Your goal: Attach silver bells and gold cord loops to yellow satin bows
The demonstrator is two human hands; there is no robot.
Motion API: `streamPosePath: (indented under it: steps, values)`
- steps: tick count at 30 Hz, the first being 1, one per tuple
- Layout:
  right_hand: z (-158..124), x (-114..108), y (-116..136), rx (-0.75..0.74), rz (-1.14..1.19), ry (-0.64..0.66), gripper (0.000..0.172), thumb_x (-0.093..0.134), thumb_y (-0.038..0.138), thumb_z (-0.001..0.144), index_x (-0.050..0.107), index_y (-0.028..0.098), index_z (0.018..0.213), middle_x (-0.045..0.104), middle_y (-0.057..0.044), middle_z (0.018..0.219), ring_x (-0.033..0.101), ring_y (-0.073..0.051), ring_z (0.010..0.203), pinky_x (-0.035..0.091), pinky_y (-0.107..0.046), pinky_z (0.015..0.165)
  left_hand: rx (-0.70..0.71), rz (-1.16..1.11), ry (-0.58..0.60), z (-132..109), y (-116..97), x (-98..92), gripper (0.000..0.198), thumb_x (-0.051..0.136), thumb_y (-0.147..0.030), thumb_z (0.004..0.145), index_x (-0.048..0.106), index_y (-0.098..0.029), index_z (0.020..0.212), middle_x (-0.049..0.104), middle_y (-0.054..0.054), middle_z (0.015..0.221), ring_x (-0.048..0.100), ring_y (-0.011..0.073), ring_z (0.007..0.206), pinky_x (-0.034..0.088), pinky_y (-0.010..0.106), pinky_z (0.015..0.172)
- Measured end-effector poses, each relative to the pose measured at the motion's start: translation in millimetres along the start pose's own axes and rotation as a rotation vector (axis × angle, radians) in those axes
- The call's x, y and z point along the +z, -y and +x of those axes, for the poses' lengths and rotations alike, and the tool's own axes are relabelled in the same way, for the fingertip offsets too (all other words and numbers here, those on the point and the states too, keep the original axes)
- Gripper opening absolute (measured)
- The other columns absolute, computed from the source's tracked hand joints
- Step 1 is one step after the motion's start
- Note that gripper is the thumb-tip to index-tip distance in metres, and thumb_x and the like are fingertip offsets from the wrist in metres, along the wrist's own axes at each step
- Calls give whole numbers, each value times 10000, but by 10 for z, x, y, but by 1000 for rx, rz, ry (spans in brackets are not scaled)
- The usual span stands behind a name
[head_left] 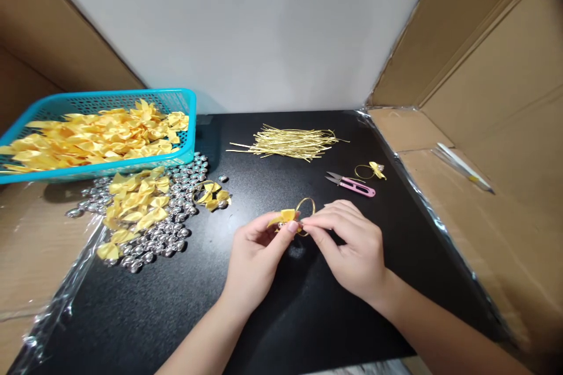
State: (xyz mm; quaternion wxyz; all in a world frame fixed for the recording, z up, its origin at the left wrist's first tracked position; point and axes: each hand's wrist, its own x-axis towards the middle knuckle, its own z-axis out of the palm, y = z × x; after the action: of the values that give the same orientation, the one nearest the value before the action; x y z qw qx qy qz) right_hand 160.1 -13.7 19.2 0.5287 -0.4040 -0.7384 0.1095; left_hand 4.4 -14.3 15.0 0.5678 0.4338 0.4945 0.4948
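Observation:
My left hand [259,255] pinches a yellow ribbon bow [287,215] between thumb and fingers. A small silver bell shows in part beside the thumb tip. A gold cord [314,204] forms a loop that stands up from the bow, between the two hands. The fingertips of my right hand [352,243] are pressed together on the cord close to the bow. Just where the cord ends lie is hidden by the fingers. Beyond my right hand lie pink-handled thread snips [357,187] and a finished-looking bow with a gold loop [376,170].
A turquoise basket [192,129] full of yellow bows stands at the left. In front of it are silver bells [169,240], a pile of bows [143,199] and a looped bow [215,196]. Gold cords [294,143] lie at the back. White tweezers [466,169] rest on cardboard at the right.

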Motion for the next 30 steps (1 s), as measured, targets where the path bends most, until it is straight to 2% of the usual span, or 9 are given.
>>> streamPosePath:
  steps: [4,8,11,15,20,24,30]
  values:
    - [-8,-26,6,52,33,-15,121,618,73,859,654,189,851,734,-12,764,670,-138,696,517,-302,699,-1,-21,-40,16,18,-17,102,782,-284,741,789,-208,809,764,4,727,639,102,644,513,163,613]
    - [-50,-45,3,193,118,-45,126,607,76,868,642,197,877,741,-21,833,698,-145,794,556,-296,752,-11,-38,-74,41,60,-41,139,778,-327,753,789,-216,835,765,3,738,628,89,652,498,144,604]
    - [-75,-33,10,296,297,-87,115,571,95,906,607,203,922,749,-32,973,715,-142,898,576,-295,823,-14,-63,-90,51,79,-49,151,790,-336,742,787,-219,838,752,-11,719,606,75,632,489,138,605]
    - [-62,-11,44,440,609,-92,85,497,156,971,533,206,912,744,-33,1081,739,-113,840,586,-239,747,-37,-101,-63,49,89,-48,137,795,-321,740,786,-219,832,742,-23,711,598,61,629,482,128,615]
    - [1,-17,60,549,875,-94,108,485,221,989,505,199,885,770,-23,961,751,-123,770,607,-234,688,-106,-146,57,43,94,-45,140,801,-270,737,782,-220,866,768,-5,792,651,79,717,506,139,687]
    - [28,-34,50,581,865,-143,98,538,234,964,536,194,874,770,0,871,748,-119,758,625,-236,700,-127,-162,106,44,76,-36,166,814,-214,713,781,-226,875,780,-3,829,668,87,734,519,141,690]
    - [27,-34,63,621,845,-115,107,577,271,943,557,193,872,759,-7,819,738,-118,721,616,-230,681,-115,-174,117,32,60,-35,134,803,-216,732,781,-223,864,772,-12,785,671,83,678,532,140,648]
